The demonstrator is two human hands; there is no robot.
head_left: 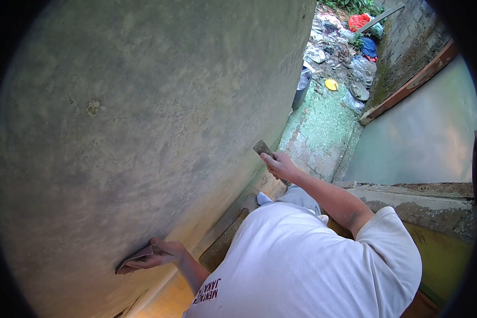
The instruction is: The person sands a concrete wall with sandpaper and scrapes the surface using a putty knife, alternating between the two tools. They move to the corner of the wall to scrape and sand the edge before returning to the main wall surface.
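So you were squeezed into a pretty narrow gap here; the big grey plastered wall (143, 106) filled the whole left side, and a low concrete ledge (413, 190) boxed you in on the right; your own white T-shirt (302, 259) covered most of the ground below you. Further down the greenish walkway (323, 124) a dark bucket (302, 87) stood against the wall, with a yellow lid (331, 84), a red cloth (359, 21) and other rubbish strewn past it, beside a mossy brick wall (403, 47) and a slanting wooden beam (413, 82).

Your left hand (156, 257) was low on the wall, fingers flat and pinching a folded sheet (132, 262) against the plaster; the sheet's long axis ran along the wall, its pointed corner aimed left and a bit down, away from your wrist.

Your right hand (280, 165) was higher and further out, fist wrapped tight round a scraper (262, 148); the handle was buried in your palm, the flat blade stuck out up and left towards the wall; can't tell if the edge actually touched it.
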